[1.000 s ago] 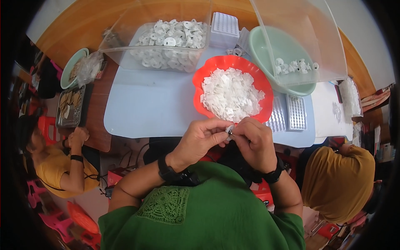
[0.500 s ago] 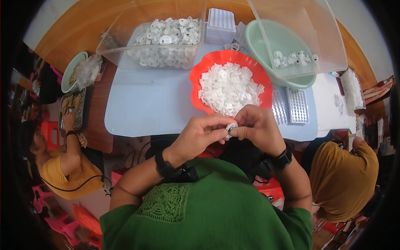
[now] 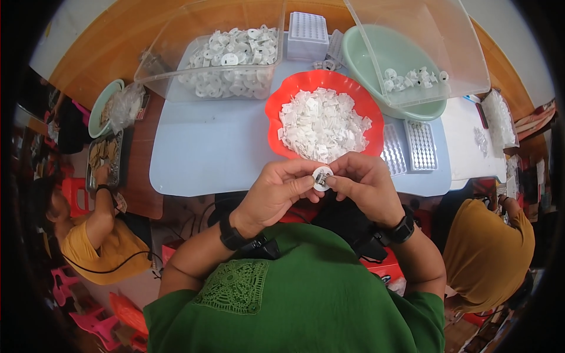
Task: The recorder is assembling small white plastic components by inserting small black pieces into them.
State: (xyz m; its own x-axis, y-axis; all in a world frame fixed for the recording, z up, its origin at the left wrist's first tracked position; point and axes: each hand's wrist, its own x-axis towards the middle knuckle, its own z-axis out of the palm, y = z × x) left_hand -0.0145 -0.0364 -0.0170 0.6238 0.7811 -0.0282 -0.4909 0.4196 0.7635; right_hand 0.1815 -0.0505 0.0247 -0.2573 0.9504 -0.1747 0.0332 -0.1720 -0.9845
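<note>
Mid-frame, the right hand (image 3: 366, 185) partly hides a white disc (image 3: 321, 176); the top edge crops the upper-right clear container (image 3: 462, 65).

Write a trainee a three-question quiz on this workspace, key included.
1. True or false: only the left hand touches the round white part.
2. What colour is the scalloped bowl heaped with small white pieces? A. Green B. Red C. Blue
3. Fill in: the clear bin holding many white discs stands on the bowl's ____ side, as the worker sees it.

Key: 1. False; the right hand touches it too. 2. B. 3. Left.
</note>
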